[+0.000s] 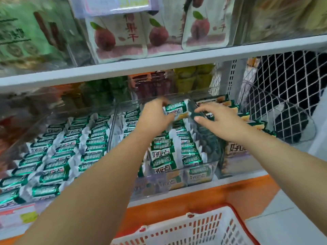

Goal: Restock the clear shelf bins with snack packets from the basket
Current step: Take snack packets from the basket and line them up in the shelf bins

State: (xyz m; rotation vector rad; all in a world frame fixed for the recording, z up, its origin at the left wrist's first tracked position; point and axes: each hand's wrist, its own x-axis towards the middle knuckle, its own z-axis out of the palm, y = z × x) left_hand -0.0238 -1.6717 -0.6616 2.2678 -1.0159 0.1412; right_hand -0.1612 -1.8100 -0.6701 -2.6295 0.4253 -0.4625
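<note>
my left hand grips one green and white snack packet. its fingers are curled round the left end of the packet and hold it a little above the rows, near the back of the middle clear bin. the fingertips are blurred, so i cannot tell how each finger lies.

my right hand is released and holds nothing. the fingers are straight and spread, with the thumb out to the side. it reaches toward the right end of the same packet, over the dark green packets at the right side of this bin. whether the fingertips touch the packet, i cannot tell.

the bin below both hands is filled with standing rows of packets of the same kind. more of them, the left rows, lie to the left of my left forearm.

the basket, white with a red rim, is low in the view, below the orange shelf edge. only its upper part shows.
</note>
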